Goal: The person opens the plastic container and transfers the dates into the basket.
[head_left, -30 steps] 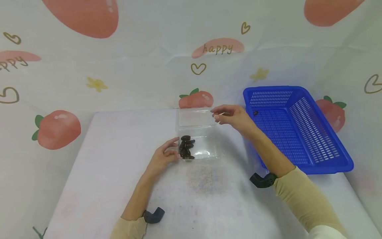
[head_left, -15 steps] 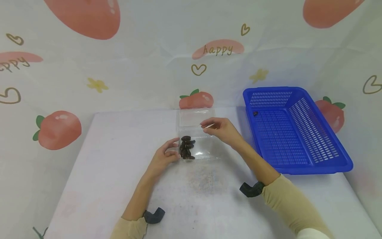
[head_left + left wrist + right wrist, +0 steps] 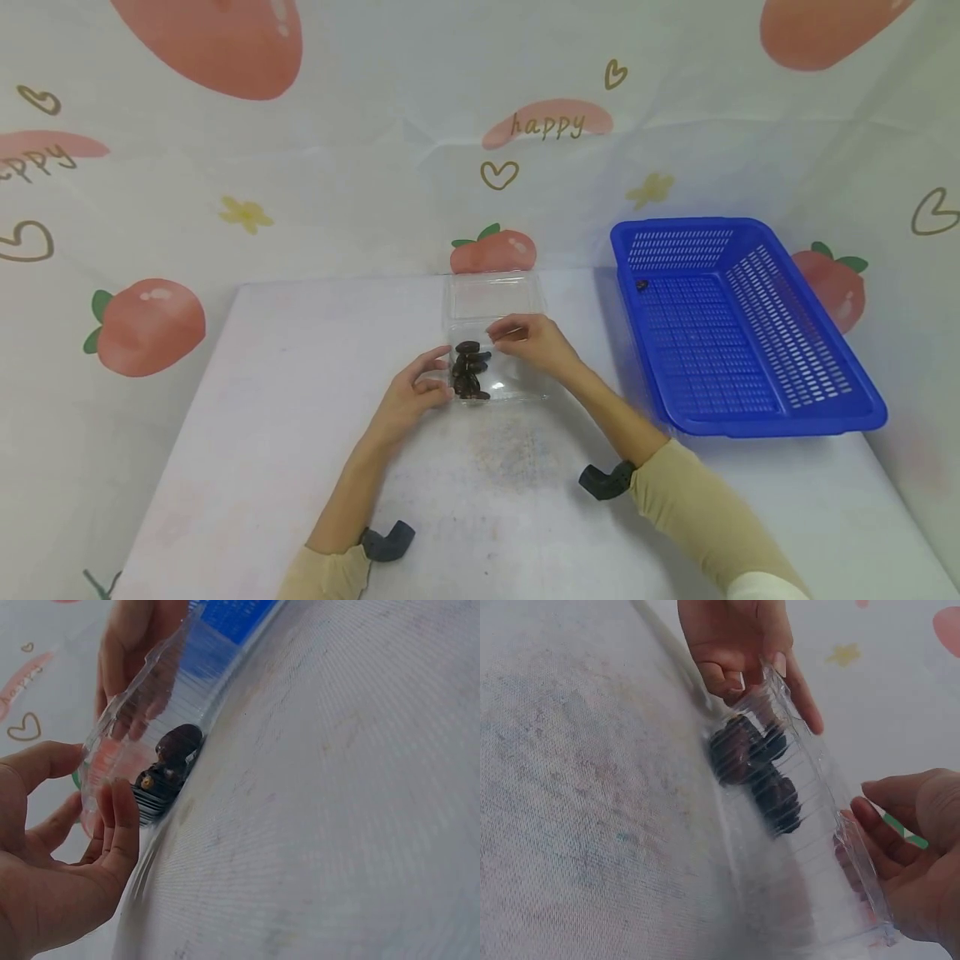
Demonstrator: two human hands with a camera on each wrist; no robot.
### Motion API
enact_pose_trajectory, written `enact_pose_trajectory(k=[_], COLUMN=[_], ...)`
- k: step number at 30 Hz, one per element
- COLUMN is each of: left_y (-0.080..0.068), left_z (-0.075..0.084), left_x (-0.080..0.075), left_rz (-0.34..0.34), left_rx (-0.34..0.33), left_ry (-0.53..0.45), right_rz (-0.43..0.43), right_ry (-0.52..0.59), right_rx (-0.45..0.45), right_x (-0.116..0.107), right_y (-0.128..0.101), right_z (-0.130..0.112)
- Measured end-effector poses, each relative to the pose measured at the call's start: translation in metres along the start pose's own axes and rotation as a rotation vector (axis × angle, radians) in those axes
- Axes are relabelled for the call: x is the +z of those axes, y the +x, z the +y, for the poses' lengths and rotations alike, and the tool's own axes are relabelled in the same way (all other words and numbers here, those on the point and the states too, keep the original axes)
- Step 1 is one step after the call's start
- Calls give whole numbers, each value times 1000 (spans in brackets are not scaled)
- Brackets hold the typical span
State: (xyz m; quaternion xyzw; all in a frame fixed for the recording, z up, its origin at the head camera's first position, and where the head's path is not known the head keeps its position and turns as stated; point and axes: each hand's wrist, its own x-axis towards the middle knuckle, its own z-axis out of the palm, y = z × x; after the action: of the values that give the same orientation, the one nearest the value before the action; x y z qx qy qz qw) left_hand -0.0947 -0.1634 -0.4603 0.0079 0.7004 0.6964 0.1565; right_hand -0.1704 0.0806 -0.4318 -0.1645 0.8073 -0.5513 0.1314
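We see the left hand (image 3: 415,392) lying low on the counter (image 3: 300,433), thumb and curled fingers pinching the left wall of the clear plastic box (image 3: 498,367). The right hand (image 3: 534,342) arches over the box from the right, fingers bent and gripping its thin upper rim. The box is glossy, ribbed and transparent, a shallow hinged shell whose lid (image 3: 491,296) lies flat just behind it. The dark dates (image 3: 468,371) sit heaped inside against the box's left wall, wrinkled and shiny. The counter has a pale, woven, faintly stained surface. Right of the box stands a blue plastic basket (image 3: 795,408), rectangular with slotted walls.
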Motion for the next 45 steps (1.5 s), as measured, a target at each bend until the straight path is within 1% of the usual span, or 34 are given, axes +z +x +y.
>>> enact_pose_trajectory(k=[6,9,14,17,20,25,30,34,37,45], left_y=[0,0,-1,-1,-1,0,2,2,2,1], left_z=[-1,-1,0,1,1,0,-3,-3,-4,-4], left_x=[0,0,0,1,1,1,0,-1,-1,0], left_rz=[-3,-9,-9,-14,-13,-11,-1,1,-2,5], left_rx=[-6,-5,-12,-10,-3,-1,-11,-15,-11,-12], left_ry=[-1,-5,-13,-14,-13,2,13,26,18,3], right_rz=[-36,-27,0,1,-9,-28,-41,-31,-19,-16], right_ry=[-54,-97,-177,-192,-190,-201,-227,-258,-281,-278], right_rx=[5,14,89,138,165,177,156,158,163,194], right_x=[8,12,19,22,25,27,30,31,31,30], right_y=[5,7,9,10,11,12,13,14,14,14], right_z=[3,5,7,8,9,8,9,8,9,8])
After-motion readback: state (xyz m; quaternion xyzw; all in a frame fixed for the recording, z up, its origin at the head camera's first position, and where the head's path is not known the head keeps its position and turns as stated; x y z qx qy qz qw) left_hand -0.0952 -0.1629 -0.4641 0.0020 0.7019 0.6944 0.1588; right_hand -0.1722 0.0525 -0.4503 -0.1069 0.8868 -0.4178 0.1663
